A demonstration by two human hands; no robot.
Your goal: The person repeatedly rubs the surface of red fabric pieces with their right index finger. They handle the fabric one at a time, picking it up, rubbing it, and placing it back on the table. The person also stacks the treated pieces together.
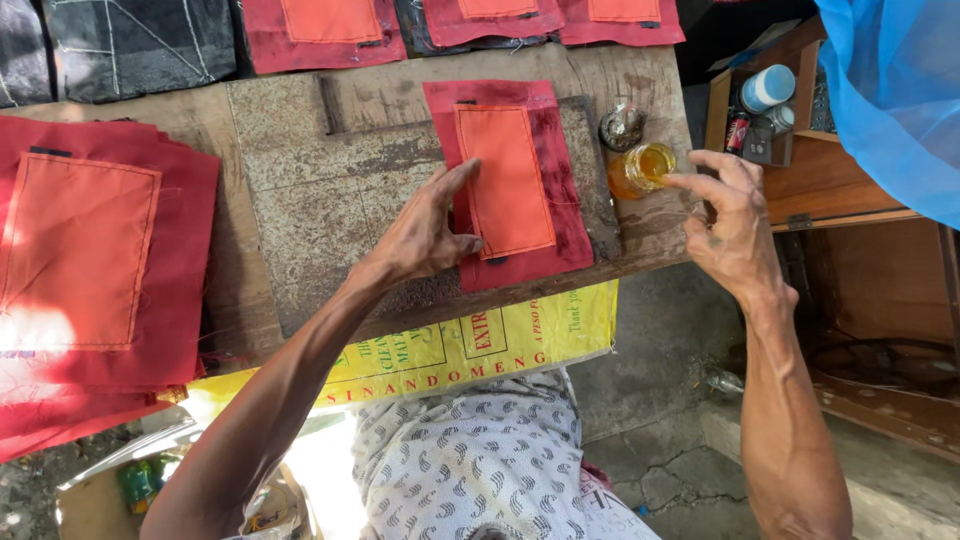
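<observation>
A dark red fabric piece [560,180] with an orange rectangular patch [507,180] sewn on it lies on a worn stone-like slab [330,190] on the wooden bench. My left hand [428,232] presses flat on the fabric's left edge, fingers spread, thumb on the lower part. My right hand [733,215] hovers to the right, its index finger reaching into a small glass jar of yellow-orange liquid [640,168]. The fingertip at the jar mouth is partly hidden. A crumpled jar lid [622,126] rests just behind the jar.
A stack of similar red pieces with orange patches [90,270] lies at the left. More pieces [320,30] line the back edge, beside dark fabric [130,45]. A wooden box [790,150] with small containers stands at the right. A yellow sack [470,345] hangs under the bench. Blue plastic [900,90] hangs at top right.
</observation>
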